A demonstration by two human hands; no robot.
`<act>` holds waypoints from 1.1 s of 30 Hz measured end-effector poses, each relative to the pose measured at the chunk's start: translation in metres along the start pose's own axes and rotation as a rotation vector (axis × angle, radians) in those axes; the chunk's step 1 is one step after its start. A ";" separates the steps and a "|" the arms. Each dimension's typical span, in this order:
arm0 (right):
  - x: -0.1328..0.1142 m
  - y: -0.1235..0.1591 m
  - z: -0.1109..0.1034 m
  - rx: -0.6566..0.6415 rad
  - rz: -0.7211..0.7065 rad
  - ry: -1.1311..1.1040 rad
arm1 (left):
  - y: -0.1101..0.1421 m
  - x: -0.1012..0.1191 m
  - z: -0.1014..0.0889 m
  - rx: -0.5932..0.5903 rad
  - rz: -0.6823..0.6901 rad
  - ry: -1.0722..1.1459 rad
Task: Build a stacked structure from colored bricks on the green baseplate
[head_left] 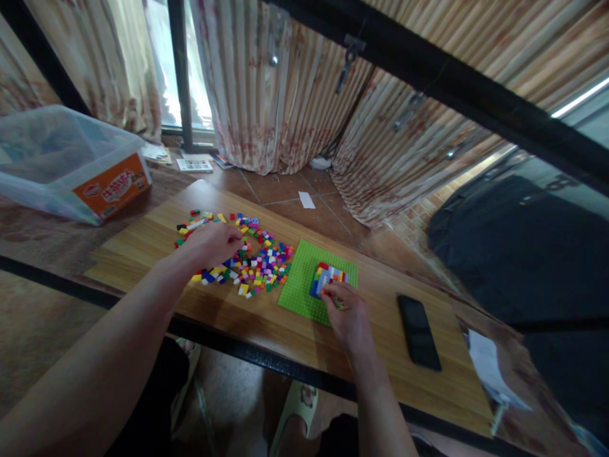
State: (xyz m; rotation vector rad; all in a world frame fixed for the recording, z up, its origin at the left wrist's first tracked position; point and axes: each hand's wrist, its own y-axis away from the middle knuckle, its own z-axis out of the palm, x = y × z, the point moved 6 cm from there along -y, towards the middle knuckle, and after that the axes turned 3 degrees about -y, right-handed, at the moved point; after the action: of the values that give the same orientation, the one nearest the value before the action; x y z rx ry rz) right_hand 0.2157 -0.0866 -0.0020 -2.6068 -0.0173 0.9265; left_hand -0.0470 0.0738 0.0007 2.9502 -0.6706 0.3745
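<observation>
At mid-frame, one left hand [214, 243] is hovering over many bricks [266, 263], one right hand [348, 311] touching one panel [326, 276]. I can't tell either's grasp.

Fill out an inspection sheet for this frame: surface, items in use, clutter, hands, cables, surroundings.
Surface: wood-grain tabletop.
Items in use: loose bricks in many colors, scattered; green baseplate bearing a multicolored brick build.
Clutter: black phone lying right of the baseplate.
Hands: left hand over the loose bricks; right hand at the brick build; whether either holds a brick is unclear.
Cables: nothing seen.
Surroundings: translucent bin at left, patterned curtains beyond, white paper on the floor.
</observation>
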 end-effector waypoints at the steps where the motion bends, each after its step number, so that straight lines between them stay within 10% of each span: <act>1: 0.001 0.000 0.000 -0.001 0.004 0.005 | 0.000 0.000 0.000 0.003 0.001 -0.003; 33: 0.017 0.002 0.002 0.053 0.150 -0.089 | 0.000 -0.004 0.001 -0.003 -0.005 0.014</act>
State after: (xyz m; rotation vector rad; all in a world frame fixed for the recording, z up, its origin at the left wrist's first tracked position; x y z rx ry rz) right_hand 0.2271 -0.0854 -0.0148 -2.5439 0.1789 1.0790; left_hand -0.0503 0.0753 -0.0008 2.9433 -0.6608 0.3930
